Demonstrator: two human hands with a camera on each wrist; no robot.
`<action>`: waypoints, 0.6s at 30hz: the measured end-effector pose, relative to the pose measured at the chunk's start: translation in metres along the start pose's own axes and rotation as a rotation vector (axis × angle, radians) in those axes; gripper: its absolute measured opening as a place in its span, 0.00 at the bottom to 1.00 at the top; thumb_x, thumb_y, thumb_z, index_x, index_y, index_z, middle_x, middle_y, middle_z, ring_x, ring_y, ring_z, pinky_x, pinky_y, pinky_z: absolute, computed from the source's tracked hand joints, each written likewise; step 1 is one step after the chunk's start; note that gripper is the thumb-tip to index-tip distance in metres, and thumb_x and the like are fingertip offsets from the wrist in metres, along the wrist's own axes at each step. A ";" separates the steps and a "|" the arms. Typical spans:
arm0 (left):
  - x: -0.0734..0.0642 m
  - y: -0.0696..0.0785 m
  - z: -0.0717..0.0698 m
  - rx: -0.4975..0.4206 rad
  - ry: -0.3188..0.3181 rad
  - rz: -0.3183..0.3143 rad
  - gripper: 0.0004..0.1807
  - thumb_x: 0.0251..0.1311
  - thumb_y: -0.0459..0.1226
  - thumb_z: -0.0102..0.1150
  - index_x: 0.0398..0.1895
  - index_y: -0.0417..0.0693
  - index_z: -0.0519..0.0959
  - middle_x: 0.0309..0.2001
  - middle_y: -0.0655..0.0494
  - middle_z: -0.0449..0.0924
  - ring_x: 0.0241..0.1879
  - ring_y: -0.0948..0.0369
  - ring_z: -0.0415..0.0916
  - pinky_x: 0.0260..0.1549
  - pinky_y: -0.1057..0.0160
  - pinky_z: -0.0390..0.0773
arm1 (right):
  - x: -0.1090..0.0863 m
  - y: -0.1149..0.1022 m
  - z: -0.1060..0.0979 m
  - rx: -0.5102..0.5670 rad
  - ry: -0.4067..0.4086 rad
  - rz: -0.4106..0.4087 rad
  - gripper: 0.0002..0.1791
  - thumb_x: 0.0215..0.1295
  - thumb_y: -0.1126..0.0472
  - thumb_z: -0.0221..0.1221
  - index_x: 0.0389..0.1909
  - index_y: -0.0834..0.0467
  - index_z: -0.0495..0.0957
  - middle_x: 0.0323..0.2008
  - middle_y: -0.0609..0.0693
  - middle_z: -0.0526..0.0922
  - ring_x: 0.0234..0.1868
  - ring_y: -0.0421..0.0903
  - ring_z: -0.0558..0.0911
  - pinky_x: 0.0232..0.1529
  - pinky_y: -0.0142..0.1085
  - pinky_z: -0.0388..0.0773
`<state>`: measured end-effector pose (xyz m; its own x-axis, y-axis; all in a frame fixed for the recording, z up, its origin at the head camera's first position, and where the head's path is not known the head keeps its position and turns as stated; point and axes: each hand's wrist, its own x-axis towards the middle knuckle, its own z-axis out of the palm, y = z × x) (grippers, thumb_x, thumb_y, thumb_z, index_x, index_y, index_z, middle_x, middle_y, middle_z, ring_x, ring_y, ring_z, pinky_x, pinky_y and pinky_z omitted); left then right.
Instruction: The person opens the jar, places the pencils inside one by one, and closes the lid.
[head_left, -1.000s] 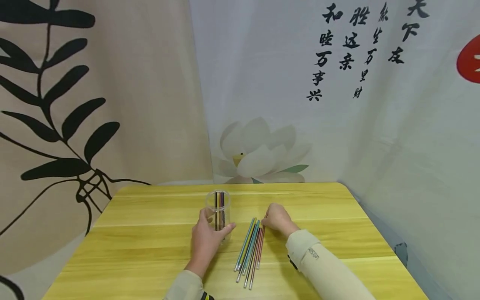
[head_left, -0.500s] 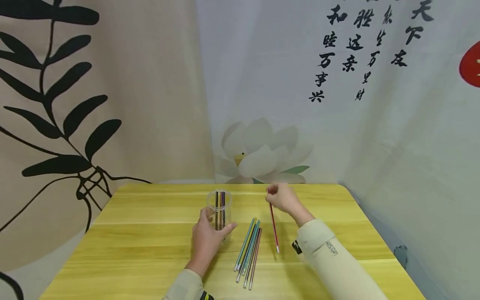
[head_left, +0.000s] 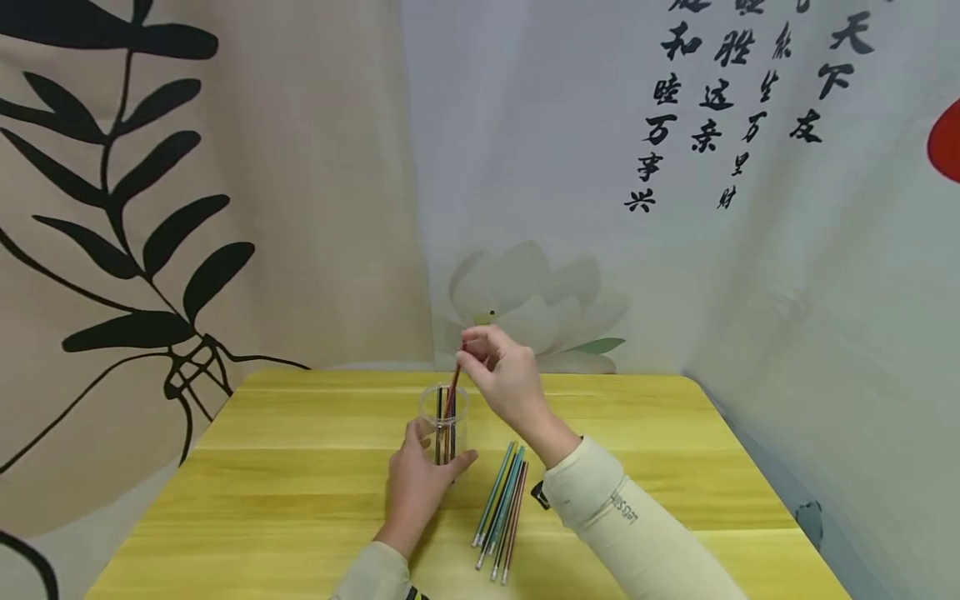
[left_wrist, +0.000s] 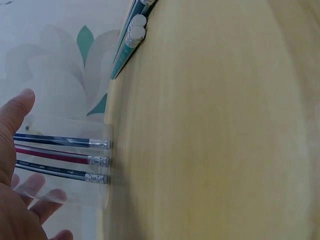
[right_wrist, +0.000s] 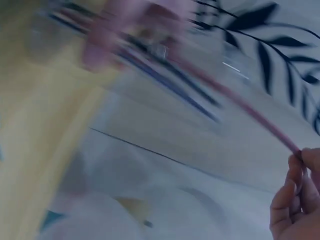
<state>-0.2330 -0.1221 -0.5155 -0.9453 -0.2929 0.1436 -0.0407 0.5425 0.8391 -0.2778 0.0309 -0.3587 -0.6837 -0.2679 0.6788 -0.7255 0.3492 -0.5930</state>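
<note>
A clear plastic cup point(head_left: 462, 429) stands upright on the table, and my left hand point(head_left: 414, 492) grips its near left side, thumb and fingers around the wall. Inside, several dark and reddish pencils point(left_wrist: 60, 156) stand with their eraser ends at the cup's bottom. My right hand point(head_left: 513, 387) pinches a red pencil point(head_left: 454, 383) near its upper end, above the cup. That pencil's lower end reaches down inside the cup's rim; the right wrist view is blurred there. Right of the cup, several blue, yellow, dark and red pencils point(head_left: 501, 512) lie in a loose bundle, eraser ends toward me.
The yellow wood-grain table point(head_left: 300, 500) ends at a far edge just behind the cup. Behind it hangs a pale cloth point(head_left: 525, 167) with printed leaves, a lotus and dark writing.
My right hand has lifted a red pencil from the bundle and carried it left to the cup, where its lower end is now inside. My left hand keeps its grip on the cup.
</note>
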 end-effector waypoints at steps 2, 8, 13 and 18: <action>0.000 -0.001 0.001 0.000 0.004 0.009 0.51 0.46 0.65 0.82 0.67 0.50 0.70 0.65 0.42 0.84 0.65 0.42 0.82 0.59 0.39 0.85 | -0.009 0.009 0.013 -0.038 -0.064 0.051 0.08 0.73 0.64 0.68 0.50 0.57 0.85 0.37 0.50 0.93 0.31 0.41 0.86 0.30 0.29 0.79; 0.001 -0.002 0.003 0.008 0.024 0.049 0.48 0.48 0.62 0.83 0.66 0.50 0.70 0.68 0.47 0.81 0.65 0.43 0.82 0.58 0.40 0.85 | -0.023 0.020 0.027 -0.200 -0.235 0.111 0.05 0.74 0.59 0.68 0.45 0.55 0.89 0.38 0.48 0.93 0.40 0.45 0.88 0.39 0.33 0.85; 0.001 -0.002 0.004 0.010 0.019 0.066 0.48 0.48 0.61 0.83 0.66 0.49 0.70 0.68 0.46 0.81 0.65 0.42 0.82 0.58 0.39 0.85 | -0.024 0.019 0.027 -0.344 -0.313 0.038 0.09 0.76 0.56 0.66 0.47 0.54 0.92 0.40 0.46 0.94 0.41 0.46 0.84 0.39 0.36 0.83; 0.000 -0.002 0.003 0.009 0.011 0.046 0.48 0.50 0.57 0.84 0.68 0.48 0.69 0.69 0.45 0.81 0.66 0.41 0.81 0.59 0.38 0.85 | -0.024 0.017 0.026 -0.445 -0.351 -0.039 0.14 0.78 0.53 0.63 0.53 0.55 0.91 0.44 0.48 0.94 0.40 0.47 0.82 0.39 0.37 0.82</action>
<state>-0.2343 -0.1205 -0.5185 -0.9427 -0.2757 0.1878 0.0000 0.5629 0.8265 -0.2753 0.0201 -0.3960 -0.6972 -0.5442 0.4666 -0.7000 0.6573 -0.2792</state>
